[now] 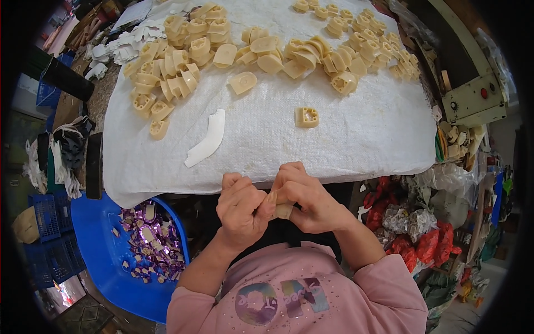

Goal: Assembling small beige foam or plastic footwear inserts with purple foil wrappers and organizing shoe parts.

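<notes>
Head view: white strip (209, 139) and beige pieces (225, 55) lie beyond hands (242, 209)

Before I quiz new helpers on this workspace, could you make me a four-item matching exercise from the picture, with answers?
Column one
1. Curved strip
2. Shiny pieces
3. Lone holed block
4. Left hand and right hand

Column two
A. Purple, inside the blue container
B. Together at a small beige piece
C. White, flat on the sheet
D. Beige, right of the strip

Pairs: 1-C, 2-A, 3-D, 4-B
</notes>
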`<action>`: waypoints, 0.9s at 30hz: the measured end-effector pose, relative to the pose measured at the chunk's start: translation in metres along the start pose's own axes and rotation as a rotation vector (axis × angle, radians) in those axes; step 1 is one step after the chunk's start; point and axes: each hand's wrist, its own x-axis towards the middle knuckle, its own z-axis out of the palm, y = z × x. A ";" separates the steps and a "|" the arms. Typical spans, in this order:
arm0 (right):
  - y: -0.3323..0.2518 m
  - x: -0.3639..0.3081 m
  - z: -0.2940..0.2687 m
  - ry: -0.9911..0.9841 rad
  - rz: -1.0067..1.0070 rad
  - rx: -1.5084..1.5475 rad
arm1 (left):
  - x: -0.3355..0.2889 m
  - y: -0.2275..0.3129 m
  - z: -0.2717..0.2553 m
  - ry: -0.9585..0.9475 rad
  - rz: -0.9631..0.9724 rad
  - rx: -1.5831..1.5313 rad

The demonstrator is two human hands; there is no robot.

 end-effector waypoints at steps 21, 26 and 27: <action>-0.006 -0.025 0.028 0.497 0.487 0.617 | -0.003 0.007 -0.013 0.279 -0.066 -0.129; -0.008 -0.023 0.035 0.553 0.487 0.749 | -0.003 0.010 -0.010 0.067 -0.005 -0.214; -0.009 -0.025 0.034 0.556 0.491 0.749 | -0.005 0.009 -0.010 0.065 -0.007 -0.217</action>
